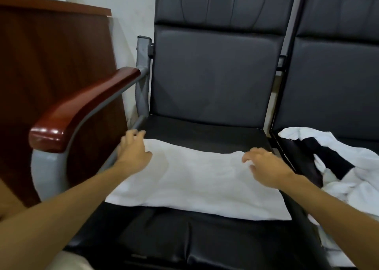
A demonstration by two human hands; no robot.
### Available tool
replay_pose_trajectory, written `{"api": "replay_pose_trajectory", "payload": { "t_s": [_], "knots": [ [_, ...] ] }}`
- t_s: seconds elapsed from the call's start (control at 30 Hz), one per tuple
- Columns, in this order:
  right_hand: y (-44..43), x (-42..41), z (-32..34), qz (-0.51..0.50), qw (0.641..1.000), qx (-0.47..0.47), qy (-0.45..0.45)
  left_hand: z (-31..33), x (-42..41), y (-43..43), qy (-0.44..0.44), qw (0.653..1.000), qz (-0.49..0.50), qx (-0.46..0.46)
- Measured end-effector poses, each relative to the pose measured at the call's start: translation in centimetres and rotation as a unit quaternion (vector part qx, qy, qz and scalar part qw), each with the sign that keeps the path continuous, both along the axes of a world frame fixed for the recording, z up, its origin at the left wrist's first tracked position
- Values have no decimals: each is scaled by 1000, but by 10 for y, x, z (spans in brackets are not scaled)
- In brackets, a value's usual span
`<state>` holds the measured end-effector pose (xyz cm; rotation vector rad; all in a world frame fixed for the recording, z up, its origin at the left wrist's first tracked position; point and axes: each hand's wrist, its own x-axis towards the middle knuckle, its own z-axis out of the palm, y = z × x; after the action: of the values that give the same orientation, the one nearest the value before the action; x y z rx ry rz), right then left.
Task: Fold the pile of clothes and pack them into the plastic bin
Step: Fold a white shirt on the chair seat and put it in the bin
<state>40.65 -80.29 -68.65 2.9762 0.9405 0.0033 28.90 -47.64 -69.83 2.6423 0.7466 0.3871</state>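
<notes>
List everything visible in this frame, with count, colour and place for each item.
cloth: 1, white, spread flat on the seat of the left chair
pile of clothes: 1, white and black, crumpled on the seat of the right chair
chairs: 2, black padded, side by side against the wall
armrest: 1, glossy red-brown on a grey frame, left side of the left chair
wooden panel: 1, dark red-brown, far left beside the armrest
wall: 1, white, behind the chairs
left hand: 1, bare, on the cloth's far left corner
right hand: 1, bare, fingers spread at the cloth's far right corner
</notes>
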Motion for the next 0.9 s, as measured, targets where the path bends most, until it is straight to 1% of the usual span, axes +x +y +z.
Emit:
{"api": "replay_pose_trajectory", "payload": {
  "t_s": [0.07, 0.17, 0.23, 0.3, 0.37, 0.5, 0.6, 0.67, 0.77, 0.83, 0.9],
  "knots": [
    [5, -21, -9, 37, 996, 1, 76, -1, -18, -20, 76, 992, -88, 44],
    [7, -50, -21, 35, 981, -46, 187, -9, -47, -44, 199, 957, -205, 53],
    [5, -63, -26, 29, 972, -87, 218, -15, -62, -48, 291, 922, -250, 56],
    [2, -71, -24, 25, 968, -86, 236, -16, -74, -45, 326, 905, -266, 62],
    [-5, -80, -19, 29, 963, -54, 263, -13, -83, -42, 323, 904, -274, 56],
    [-17, -100, -14, 32, 953, -31, 300, -2, -103, -43, 302, 908, -290, 15],
    [-17, -110, -11, 33, 950, -15, 311, 7, -112, -47, 239, 933, -269, -25],
    [-14, -112, -10, 34, 957, -8, 289, 9, -115, -45, 194, 950, -240, -46],
    [-9, -109, -12, 50, 972, 2, 229, 6, -116, -32, 130, 976, -165, -58],
    [-4, -104, -12, 44, 978, 14, 203, 1, -111, -21, 77, 993, -70, -47],
    [1, -97, -13, 31, 982, 29, 183, -3, -105, -13, 51, 996, 27, -61]
  ]
}}
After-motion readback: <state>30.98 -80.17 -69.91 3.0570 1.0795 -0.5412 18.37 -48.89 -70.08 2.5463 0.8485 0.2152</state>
